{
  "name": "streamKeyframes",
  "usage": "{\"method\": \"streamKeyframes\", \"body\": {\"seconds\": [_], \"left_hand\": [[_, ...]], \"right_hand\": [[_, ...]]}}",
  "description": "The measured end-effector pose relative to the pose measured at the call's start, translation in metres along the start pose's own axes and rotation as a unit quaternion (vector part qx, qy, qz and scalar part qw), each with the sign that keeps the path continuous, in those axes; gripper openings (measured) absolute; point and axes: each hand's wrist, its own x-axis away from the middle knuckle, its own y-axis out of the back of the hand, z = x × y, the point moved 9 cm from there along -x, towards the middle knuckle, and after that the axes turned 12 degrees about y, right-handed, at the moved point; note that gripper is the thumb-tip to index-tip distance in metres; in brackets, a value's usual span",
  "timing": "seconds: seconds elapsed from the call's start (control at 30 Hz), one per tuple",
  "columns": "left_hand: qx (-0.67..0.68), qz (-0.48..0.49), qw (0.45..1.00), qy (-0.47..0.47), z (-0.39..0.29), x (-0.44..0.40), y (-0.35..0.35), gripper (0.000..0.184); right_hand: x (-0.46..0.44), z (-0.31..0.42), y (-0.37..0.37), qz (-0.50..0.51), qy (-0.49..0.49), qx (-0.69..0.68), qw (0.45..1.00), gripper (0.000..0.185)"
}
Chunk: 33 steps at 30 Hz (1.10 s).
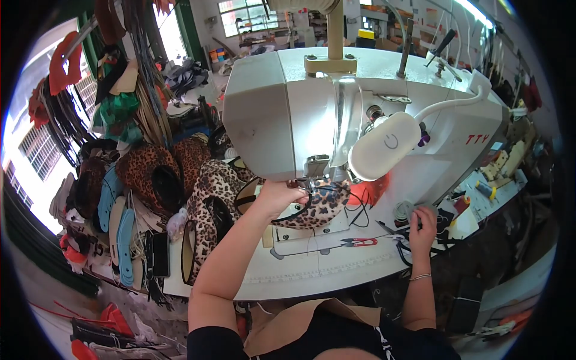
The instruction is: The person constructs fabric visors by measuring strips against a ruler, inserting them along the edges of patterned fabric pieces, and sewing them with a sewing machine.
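My left hand (pixel 281 199) is closed on the near-left edge of a leopard-print piece (pixel 324 207), which looks like a shoe upper. This piece lies under the head of a large white sewing machine (pixel 258 114), close to its needle area; the fingertips are partly hidden there. On the right, my right hand (pixel 423 229) has its fingers curled beside a grey roll (pixel 403 210) and dark items. What those fingers hold, if anything, is hard to make out. Black-handled scissors (pixel 391 230) lie just left of it. Red thread snips (pixel 359 242) rest on the machine bed.
Leopard-print uppers (pixel 211 201) are heaped left of the machine, beside light-blue strips (pixel 125 246) and a black phone-like object (pixel 158 254). A white lamp (pixel 384 147) hangs before the machine arm. Along the table's front runs a printed ruler (pixel 318 270).
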Motion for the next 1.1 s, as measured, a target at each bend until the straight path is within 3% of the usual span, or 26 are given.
{"method": "streamKeyframes", "body": {"seconds": [0.33, 0.43, 0.53, 0.63, 0.7, 0.8, 0.87, 0.97, 1.1], "left_hand": [[0.013, -0.026, 0.998, 0.055, 0.008, -0.007, 0.007, 0.030], [0.019, -0.018, 0.999, 0.031, 0.002, 0.000, 0.003, 0.033], [0.001, 0.008, 1.000, 0.011, -0.001, 0.002, -0.001, 0.038], [0.040, 0.005, 0.999, 0.010, 0.001, 0.001, 0.001, 0.030], [0.054, 0.000, 0.999, 0.008, 0.003, 0.001, 0.002, 0.031], [0.058, -0.007, 0.998, 0.003, 0.005, -0.001, 0.004, 0.031], [0.061, -0.015, 0.998, 0.006, 0.007, -0.002, 0.005, 0.030], [0.044, -0.005, 0.999, 0.023, 0.009, -0.005, 0.005, 0.044], [0.119, -0.035, 0.992, 0.003, 0.017, 0.003, 0.010, 0.021]], "right_hand": [[0.014, -0.003, -0.005, -0.011, 0.012, 0.016, 1.000, 0.011], [0.011, -0.001, -0.005, -0.011, 0.014, 0.017, 1.000, 0.012], [0.002, 0.034, 0.006, -0.029, 0.049, 0.120, 0.991, 0.015], [0.013, 0.084, -0.017, 0.092, 0.081, -0.040, 0.992, 0.017], [0.026, 0.118, -0.048, 0.224, 0.168, -0.110, 0.954, 0.020], [0.056, 0.097, -0.079, 0.266, 0.081, -0.160, 0.947, 0.020], [0.054, 0.103, -0.079, 0.269, 0.118, -0.132, 0.947, 0.019], [0.053, 0.103, -0.080, 0.285, 0.106, -0.117, 0.945, 0.018], [0.047, 0.079, -0.073, 0.224, -0.037, -0.165, 0.960, 0.019]]}}
